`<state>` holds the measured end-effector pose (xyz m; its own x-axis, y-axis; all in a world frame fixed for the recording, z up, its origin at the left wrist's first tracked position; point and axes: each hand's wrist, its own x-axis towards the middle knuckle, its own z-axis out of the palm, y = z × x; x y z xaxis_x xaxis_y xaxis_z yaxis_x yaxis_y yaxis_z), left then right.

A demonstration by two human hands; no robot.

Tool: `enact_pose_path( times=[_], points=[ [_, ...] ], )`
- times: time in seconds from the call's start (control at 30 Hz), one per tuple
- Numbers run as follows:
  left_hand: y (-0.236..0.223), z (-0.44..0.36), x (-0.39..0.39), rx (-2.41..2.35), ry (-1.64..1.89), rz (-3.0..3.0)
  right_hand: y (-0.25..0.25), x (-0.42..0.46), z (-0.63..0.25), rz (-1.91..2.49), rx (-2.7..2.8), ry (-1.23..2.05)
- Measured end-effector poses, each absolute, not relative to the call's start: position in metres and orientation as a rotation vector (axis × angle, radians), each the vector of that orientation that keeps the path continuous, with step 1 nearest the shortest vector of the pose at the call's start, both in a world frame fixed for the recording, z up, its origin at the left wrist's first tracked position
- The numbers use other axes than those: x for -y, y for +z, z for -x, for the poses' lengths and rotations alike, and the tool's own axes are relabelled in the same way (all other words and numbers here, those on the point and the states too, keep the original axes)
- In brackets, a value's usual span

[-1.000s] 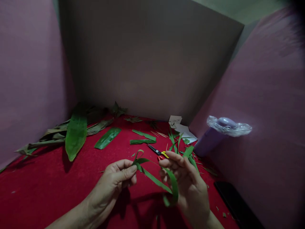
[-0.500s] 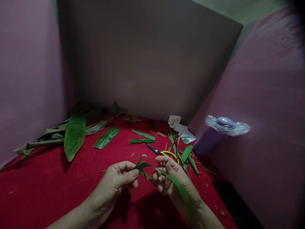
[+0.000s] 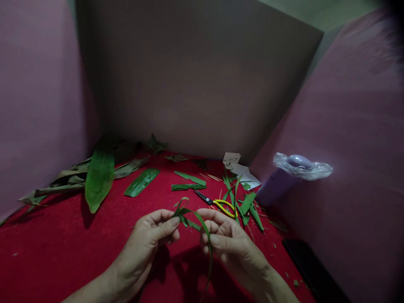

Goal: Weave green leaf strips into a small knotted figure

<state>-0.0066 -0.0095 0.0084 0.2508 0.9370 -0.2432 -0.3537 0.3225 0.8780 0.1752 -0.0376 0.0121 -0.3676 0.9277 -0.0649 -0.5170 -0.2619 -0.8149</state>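
My left hand (image 3: pixel 151 233) pinches a narrow green leaf strip (image 3: pixel 181 213) between thumb and fingers. The strip is folded where I grip it, with a small loop standing up above. One long tail arcs over to the right and hangs down in front of the fingers of my right hand (image 3: pixel 232 242). Those fingers are curled, closed on the other, shorter length of the strip; its end is hidden among them. Just beyond the right hand lie scissors (image 3: pixel 206 198) with yellow handles and dark blades, slightly apart.
Cut green leaf pieces (image 3: pixel 248 203) are heaped right of the scissors, near white papers (image 3: pixel 244 174). A purple container (image 3: pixel 274 187) with clear plastic and a black flat object (image 3: pixel 311 267) stand along the right wall. Large leaves (image 3: pixel 99 179) lie left on red cloth (image 3: pixel 63 252).
The right hand has turned, its thumb coming forward beside the strip. The long tail, earlier stretched across the right hand, now arches up and droops between both hands. The left hand moved slightly left.
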Motion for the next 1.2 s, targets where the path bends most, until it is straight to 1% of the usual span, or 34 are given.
enact_pose_path(
  times=[0.2, 0.4, 0.73, 1.2],
  points=[
    [0.009, 0.009, 0.006, -0.896, 1.095, -0.788, 0.013, 0.037, -0.174, 0.709, 1.009, 1.85],
    [0.004, 0.012, -0.002, -0.889, 1.156, -0.772, 0.002, 0.032, -0.175, 0.938, 0.967, 1.685],
    [0.0, 0.005, 0.01, -0.82, 0.917, -0.838, 0.002, 0.033, -0.17, 1.115, 1.033, 1.351],
    [-0.002, 0.001, 0.015, -0.752, 0.745, -0.918, -0.003, 0.037, -0.159, 1.006, 1.062, 1.384]
  ],
)
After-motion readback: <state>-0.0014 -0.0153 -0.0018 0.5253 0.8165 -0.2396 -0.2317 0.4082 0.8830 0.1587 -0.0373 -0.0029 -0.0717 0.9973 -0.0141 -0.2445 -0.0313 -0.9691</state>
